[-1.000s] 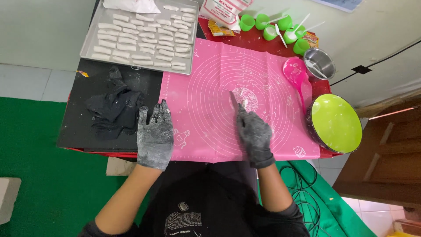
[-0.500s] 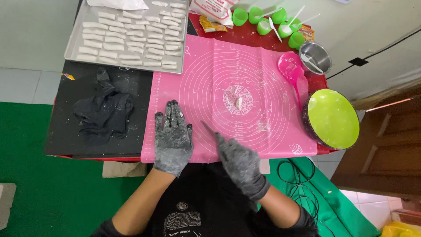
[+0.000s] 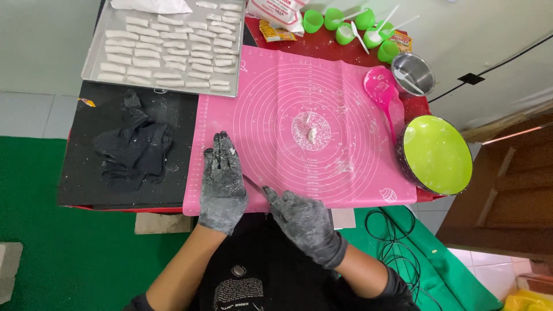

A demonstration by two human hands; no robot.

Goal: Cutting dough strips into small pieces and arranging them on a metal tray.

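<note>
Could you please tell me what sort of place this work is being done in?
Most likely a home or small kitchen set up for pastry making: a pink baking mat on a low table, a metal tray of shaped dough pieces, and floured gloves on both hands.

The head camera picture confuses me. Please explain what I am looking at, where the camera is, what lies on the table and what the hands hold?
The camera sits on a person's head and looks straight down, so you see their own arms from above. There is no machine. Both hands wear dark gloves dusted with white flour. The left hand lies flat on the near edge of a pink mat. The right hand is beside it at the mat's edge, and neither hand seems to hold anything. A small lump of dough lies in the middle of the mat. Around it are a metal tray of white dough pieces, spare black gloves, a pink spoon, a green bowl and small green cups.
</note>
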